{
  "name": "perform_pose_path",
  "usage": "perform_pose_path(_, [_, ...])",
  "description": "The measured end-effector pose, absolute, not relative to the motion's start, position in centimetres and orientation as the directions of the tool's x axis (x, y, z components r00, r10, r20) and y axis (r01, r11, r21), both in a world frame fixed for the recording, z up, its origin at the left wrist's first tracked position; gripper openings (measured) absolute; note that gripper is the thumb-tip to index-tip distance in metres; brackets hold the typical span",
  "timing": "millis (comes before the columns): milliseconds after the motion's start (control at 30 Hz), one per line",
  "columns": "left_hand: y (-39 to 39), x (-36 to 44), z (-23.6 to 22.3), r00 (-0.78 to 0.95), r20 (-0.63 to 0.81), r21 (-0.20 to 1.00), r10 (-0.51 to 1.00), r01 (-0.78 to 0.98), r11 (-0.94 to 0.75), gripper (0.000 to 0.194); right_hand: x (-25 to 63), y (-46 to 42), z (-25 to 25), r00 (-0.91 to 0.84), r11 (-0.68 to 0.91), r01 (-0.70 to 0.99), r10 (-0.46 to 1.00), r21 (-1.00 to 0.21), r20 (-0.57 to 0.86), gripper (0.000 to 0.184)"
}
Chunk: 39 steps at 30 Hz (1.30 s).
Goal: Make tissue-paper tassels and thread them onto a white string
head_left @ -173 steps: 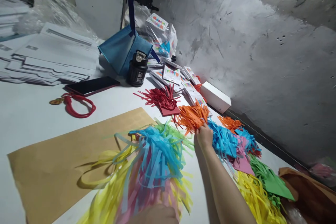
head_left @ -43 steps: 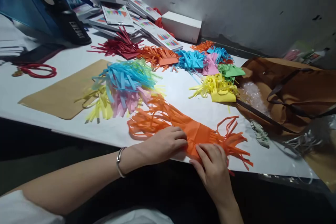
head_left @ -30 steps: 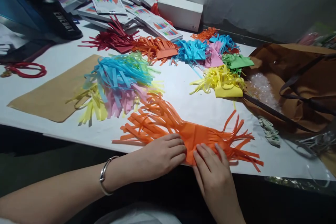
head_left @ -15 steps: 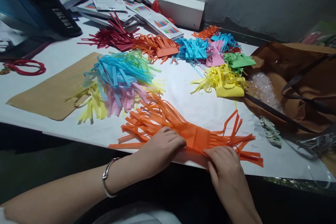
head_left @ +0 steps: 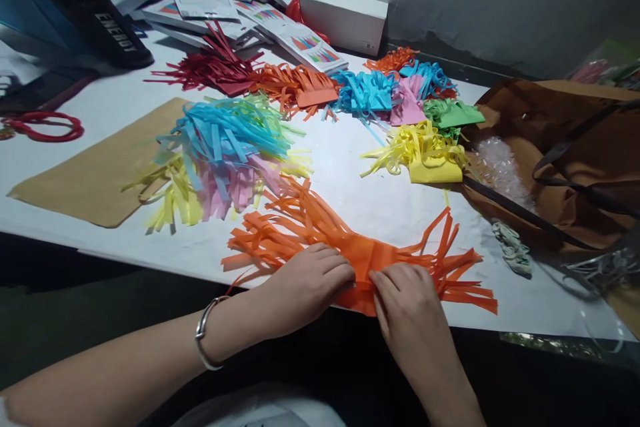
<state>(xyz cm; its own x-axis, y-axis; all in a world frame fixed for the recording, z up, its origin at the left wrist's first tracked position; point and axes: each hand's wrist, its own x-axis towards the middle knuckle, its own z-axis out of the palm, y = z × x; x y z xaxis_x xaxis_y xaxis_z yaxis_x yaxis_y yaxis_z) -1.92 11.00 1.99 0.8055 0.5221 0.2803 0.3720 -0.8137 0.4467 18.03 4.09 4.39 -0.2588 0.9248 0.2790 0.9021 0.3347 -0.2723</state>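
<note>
An orange fringed paper tassel [head_left: 363,250] lies near the table's front edge, its cut strips fanning out to the left and right of a plain middle band. My left hand [head_left: 320,280] is closed on the near edge of that band, fingertips curled down onto the paper. Close beside it, my right hand [head_left: 407,293] pinches the same edge between thumb and fingers. A flap of orange paper shows below the fingers at the table edge. The fingertips' undersides are hidden.
A layered pile of blue, pink and yellow tassels [head_left: 225,140] lies left on a brown paper sheet [head_left: 100,167]. Behind are a yellow tassel [head_left: 435,170], other coloured tassels and printed packets [head_left: 310,47]. A brown bag [head_left: 575,167] stands right, a white box [head_left: 345,17] at the wall.
My right hand has slid left along the orange paper, closer to my left hand. The near edge now shows a flap hanging toward me. My left hand has hardly moved.
</note>
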Motion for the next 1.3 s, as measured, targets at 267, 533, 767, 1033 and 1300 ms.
perform_pose_path(267, [10.8,-2.7,1.7,0.871,0.305,0.375,0.385,0.262,-0.889,0.016,19.6,1.4,2.9,-0.309,0.405,0.896,0.863,-0.182,0.401,0.027])
perform_pose_path(533, [12.9,-1.1,4.2,0.760,-0.051,0.425,0.648,0.604,-0.674,0.020,19.5,2.8,2.8,-0.078,0.188,0.927,0.943,-0.325,0.323,0.022])
perform_pose_path(767, [15.6,2.0,5.9,0.597,-0.202,0.252,0.777,0.798,-0.548,0.026,19.6,5.8,3.7,0.055,-0.049,0.998,0.967,-0.028,0.250,0.014])
perform_pose_path(1033, [16.0,1.9,5.7,0.615,-0.199,0.284,0.763,0.782,-0.555,0.024,18.5,2.7,3.3,-0.355,0.418,0.895,0.877,-0.153,0.324,0.019])
perform_pose_path(1300, [15.9,1.9,5.4,0.624,-0.163,0.290,0.764,0.771,-0.567,0.023,23.6,-1.9,2.0,0.037,-0.044,0.999,0.910,0.007,0.413,0.040])
